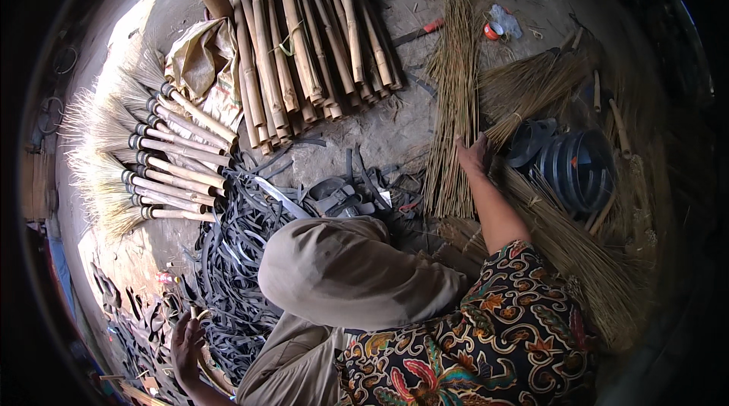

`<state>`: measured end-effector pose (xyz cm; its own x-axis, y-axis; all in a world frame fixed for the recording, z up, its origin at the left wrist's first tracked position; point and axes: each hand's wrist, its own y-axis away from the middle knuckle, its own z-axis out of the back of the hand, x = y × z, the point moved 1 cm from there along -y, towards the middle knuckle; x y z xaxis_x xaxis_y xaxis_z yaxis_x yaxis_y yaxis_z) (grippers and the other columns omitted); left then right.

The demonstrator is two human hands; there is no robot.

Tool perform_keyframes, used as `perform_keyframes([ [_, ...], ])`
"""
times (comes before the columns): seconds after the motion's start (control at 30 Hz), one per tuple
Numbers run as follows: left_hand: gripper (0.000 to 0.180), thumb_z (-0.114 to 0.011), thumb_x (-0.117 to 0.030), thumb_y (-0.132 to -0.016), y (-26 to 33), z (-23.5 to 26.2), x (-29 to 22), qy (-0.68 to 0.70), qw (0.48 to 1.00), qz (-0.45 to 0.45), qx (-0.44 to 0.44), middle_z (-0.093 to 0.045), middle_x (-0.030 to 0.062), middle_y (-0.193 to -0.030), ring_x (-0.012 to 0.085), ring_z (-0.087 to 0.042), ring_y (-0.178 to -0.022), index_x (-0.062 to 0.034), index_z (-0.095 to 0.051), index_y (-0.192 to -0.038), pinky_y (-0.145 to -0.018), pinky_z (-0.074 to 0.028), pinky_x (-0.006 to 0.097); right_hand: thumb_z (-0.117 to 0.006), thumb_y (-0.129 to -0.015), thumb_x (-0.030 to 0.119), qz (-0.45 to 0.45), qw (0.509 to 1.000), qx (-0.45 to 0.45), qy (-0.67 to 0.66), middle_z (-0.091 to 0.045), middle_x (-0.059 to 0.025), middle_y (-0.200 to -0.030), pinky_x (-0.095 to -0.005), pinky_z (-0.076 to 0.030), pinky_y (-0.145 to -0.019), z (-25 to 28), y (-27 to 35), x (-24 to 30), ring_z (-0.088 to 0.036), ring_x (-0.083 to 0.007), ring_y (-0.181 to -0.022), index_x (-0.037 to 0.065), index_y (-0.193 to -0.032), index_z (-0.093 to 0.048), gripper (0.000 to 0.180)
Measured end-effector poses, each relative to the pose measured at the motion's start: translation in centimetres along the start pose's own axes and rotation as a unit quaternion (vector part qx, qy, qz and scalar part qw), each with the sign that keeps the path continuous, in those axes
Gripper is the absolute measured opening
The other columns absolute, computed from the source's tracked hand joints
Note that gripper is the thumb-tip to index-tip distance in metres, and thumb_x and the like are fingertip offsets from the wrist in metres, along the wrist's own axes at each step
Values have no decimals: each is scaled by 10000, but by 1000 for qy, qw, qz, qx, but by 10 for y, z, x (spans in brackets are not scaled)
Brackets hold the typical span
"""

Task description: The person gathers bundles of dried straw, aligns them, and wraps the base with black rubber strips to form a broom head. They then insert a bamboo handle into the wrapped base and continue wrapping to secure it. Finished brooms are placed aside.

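Observation:
A long bundle of thin, dry broom sticks (453, 94) lies on the floor ahead, running away from me. My right hand (474, 154) grips the right edge of this bundle near its lower part, with the arm stretched forward. Down at the left, my left hand (187, 339) is raised with loosely bent fingers apart, and I see nothing held in it. A pale curved strip (203, 353) is close beside it. Next to that hand spreads a heap of black rubber strips (239, 269). A long blade (281, 197) rests on the heap's far side.
Brooms with short bamboo handles (186, 151) lie at the left. Long bamboo-handled brooms (296, 49) are stacked ahead beside a cloth sack (205, 64). More stick bundles (577, 235) and a dark round container (577, 170) are at the right. A red-handled knife (418, 31) lies farther off.

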<state>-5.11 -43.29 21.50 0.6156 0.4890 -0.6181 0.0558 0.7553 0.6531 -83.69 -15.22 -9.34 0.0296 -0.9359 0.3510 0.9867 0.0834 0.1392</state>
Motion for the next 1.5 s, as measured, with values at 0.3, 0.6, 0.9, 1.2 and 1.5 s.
perform_keyframes([
  [0.3, 598, -680, -362, -1050, -1, 20, 68, 9, 991, 133, -25, -665, 124, -1334, 259, -691, -1113, -40, -513, -1525, -870, -555, 380, -749, -763, 828, -61, 981, 140, 117, -199, -257, -1745, -524, -122, -1321, 2, -34, 41, -154, -411, -1623, 37, -1708, -26, 1429],
  [0.6, 567, -692, -237, -1058, -6, 9, 60, 10, 982, 176, -62, -656, 157, -1391, 286, -677, -1229, 7, -505, -1534, -952, -586, 404, -827, -699, 801, -151, 957, 146, 198, -255, -230, -1704, -622, -223, -1255, -26, -17, 82, -245, -429, -1571, 103, -1713, 74, 1525],
  [0.9, 587, -683, -381, -1050, -23, 10, 66, -43, 988, 148, -22, -673, 104, -1309, 233, -702, -1075, -73, -534, -1527, -842, -546, 354, -910, -765, 333, -147, 982, 55, 102, -650, -294, -1384, -467, -537, -1088, -71, -70, 27, -662, -398, -1281, -49, -1373, -585, 788],
  [1.2, 596, -668, -442, -1057, -18, 0, 55, -99, 984, 145, -25, -688, 72, -1235, 194, -710, -1006, -72, -551, -1509, -836, -525, 360, -769, -775, 259, -102, 985, 84, -112, -744, -233, -1101, -456, -600, -885, -47, -92, 0, -746, -359, -1007, -75, -1173, -694, 525],
  [1.5, 571, -653, -423, -1062, -25, 3, 60, -106, 988, 115, -19, -694, 78, -1221, 204, -726, -960, -86, -553, -1512, -736, -513, 317, -722, -877, 194, -72, 974, 101, -191, -691, -144, -800, -386, -533, -525, -1, -76, 21, -690, -259, -600, -73, -1115, -610, 375],
])
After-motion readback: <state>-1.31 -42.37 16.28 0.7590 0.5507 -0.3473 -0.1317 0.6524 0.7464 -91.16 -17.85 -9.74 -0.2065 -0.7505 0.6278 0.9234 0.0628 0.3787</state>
